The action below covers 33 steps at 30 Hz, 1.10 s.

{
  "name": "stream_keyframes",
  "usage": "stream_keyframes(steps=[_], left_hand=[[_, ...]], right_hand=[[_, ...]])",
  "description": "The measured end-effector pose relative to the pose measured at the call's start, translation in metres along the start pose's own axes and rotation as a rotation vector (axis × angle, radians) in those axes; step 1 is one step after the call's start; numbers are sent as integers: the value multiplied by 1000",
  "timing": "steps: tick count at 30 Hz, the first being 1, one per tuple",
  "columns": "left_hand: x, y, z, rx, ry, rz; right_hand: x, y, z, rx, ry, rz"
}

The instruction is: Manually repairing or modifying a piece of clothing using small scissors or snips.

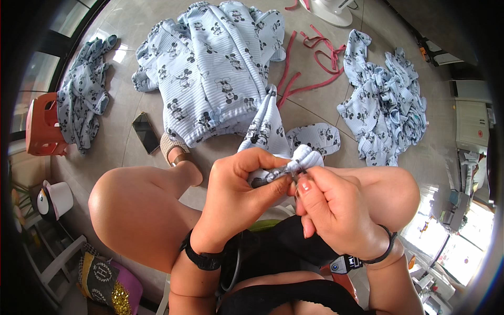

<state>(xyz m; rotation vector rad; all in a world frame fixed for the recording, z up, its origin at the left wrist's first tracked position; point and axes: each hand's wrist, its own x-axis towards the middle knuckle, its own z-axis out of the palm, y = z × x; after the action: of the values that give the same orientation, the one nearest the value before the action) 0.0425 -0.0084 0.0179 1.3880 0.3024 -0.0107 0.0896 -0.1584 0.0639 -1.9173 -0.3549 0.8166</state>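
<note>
My left hand (240, 189) pinches a bunched edge of pale blue cartoon-print fabric (308, 156) between thumb and fingers. Close against it, my right hand (334, 208) grips a small dark tool (301, 171) at the fabric's edge. Fingers cover most of this tool, so its kind cannot be told. Both hands meet above my lap, between my bare knees. Just beyond them hangs a loose printed fabric piece (267, 130), and a rounded printed piece (315, 138) lies to its right.
A large pile of matching garments (212, 71) lies ahead on the tiled floor. Another heap (382, 102) is at the right, beside red straps (327, 55). At left are a phone (145, 133), an orange plastic stool (43, 124) and more printed garments (84, 94). A white base (332, 13) stands far ahead.
</note>
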Motion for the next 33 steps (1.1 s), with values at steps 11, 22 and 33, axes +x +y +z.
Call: stream_keyframes(steps=[11, 22, 33], left_hand=[[-3, -4, -4, 31, -1, -67], [-2, -4, -2, -15, -42, -45], [0, -5, -5, -14, -57, -30]], right_hand=[[13, -1, -9, -160, 110, -381], [7, -9, -20, 259, 198, -52], [3, -6, -19, 89, -265, 96]])
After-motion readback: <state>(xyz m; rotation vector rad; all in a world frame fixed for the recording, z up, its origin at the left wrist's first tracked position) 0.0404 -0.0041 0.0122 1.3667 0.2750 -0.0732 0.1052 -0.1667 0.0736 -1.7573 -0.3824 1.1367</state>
